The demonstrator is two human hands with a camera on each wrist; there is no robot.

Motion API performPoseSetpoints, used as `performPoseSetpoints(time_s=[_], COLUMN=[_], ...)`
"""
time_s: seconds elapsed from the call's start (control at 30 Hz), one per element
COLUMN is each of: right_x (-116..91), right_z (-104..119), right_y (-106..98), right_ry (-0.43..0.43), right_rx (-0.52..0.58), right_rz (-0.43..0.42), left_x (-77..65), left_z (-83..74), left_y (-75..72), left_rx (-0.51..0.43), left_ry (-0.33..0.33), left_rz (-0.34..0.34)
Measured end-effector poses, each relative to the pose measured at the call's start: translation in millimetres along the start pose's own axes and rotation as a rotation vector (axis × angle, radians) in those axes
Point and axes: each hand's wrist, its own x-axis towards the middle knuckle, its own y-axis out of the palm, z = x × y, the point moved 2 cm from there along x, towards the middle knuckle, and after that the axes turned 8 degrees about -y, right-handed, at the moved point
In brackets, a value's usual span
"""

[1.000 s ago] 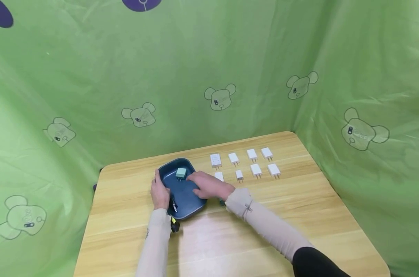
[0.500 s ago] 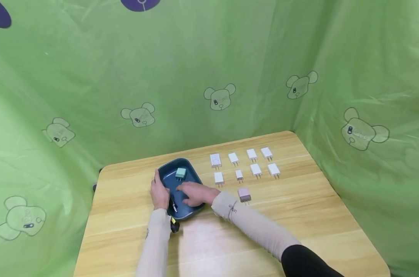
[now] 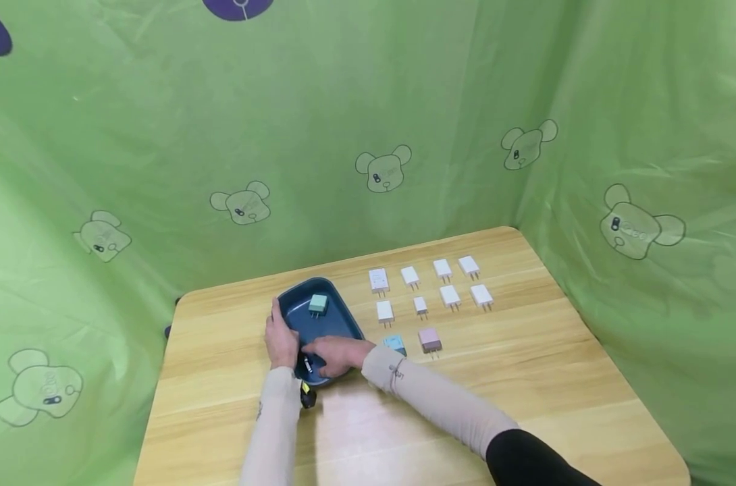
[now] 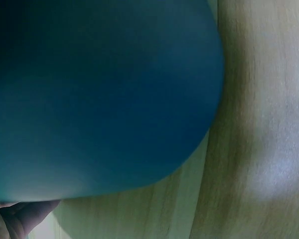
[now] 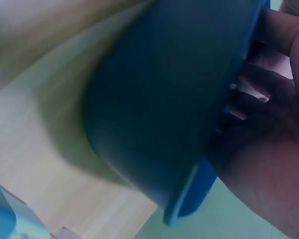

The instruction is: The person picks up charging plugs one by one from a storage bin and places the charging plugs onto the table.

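Note:
A dark blue plastic basin (image 3: 329, 322) stands on the table, filling much of both wrist views. My left hand (image 3: 281, 341) grips its left side, thumb over the rim; some of its fingers (image 4: 27, 219) show past the basin's edge in the left wrist view. Inside, a green charger (image 3: 318, 304) lies toward the far end. Near my left thumb lies a small dark thing with bright metal prongs (image 3: 308, 364). My right hand (image 3: 336, 354) reaches over the right rim into the basin, index finger extended just above that dark thing, thumb apart. Nothing shows between its fingers.
Right of the basin, several white chargers (image 3: 450, 297) lie in two rows, prongs toward me. In front of them are a blue charger (image 3: 395, 343), partly behind the right sleeve, and a pink charger (image 3: 430, 339). A green curtain (image 3: 319, 135) surrounds the wooden table (image 3: 502, 391).
My right hand has moved down and left inside the basin, toward the dark pronged thing. Its sleeve has uncovered the pink and blue chargers. My left hand keeps its grip on the basin.

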Motion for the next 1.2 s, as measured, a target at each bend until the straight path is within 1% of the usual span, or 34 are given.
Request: performPoseSetpoints(time_s=[0.07,0.17,0.3,0.4,0.57,0.7,0.87,1.07,1.2], right_x=[1,3,8,13,16,17,18,21,21], right_z=[2,5,7,7,6,7,7,4,2], right_y=[2,3,3,4,7,8,8,13,16], right_ry=[0.003,-0.008,-0.04,-0.047,-0.016,-0.023,-0.015,0.042,0.051], right_rx=[0.013,0.015,-0.004,-0.019,-0.026,-0.046,-0.059,-0.036,-0.032], right_rz=[0.013,0.012,-0.004,-0.016,-0.036,-0.059,-0.064,-0.064,-0.099], left_x=[0.4,1.1,1.6,2.1,3.2,3.0,2.7,3.2,2.1], left_z=[0.1,0.0,-0.8,-0.8,0.3,0.4,1.3,2.5,3.3], left_y=[0.4,-0.2,-2.4,-3.8,-3.7,-3.0,-2.4,0.4,2.9], left_rx=[0.004,0.005,0.011,0.021,0.024,0.023,0.023,0.027,0.031], left_ry=[-0.003,0.006,0.027,0.038,0.032,0.025,0.007,0.015,0.02], left_rz=[0.0,-0.011,-0.03,-0.039,-0.041,-0.037,-0.022,-0.024,-0.029])
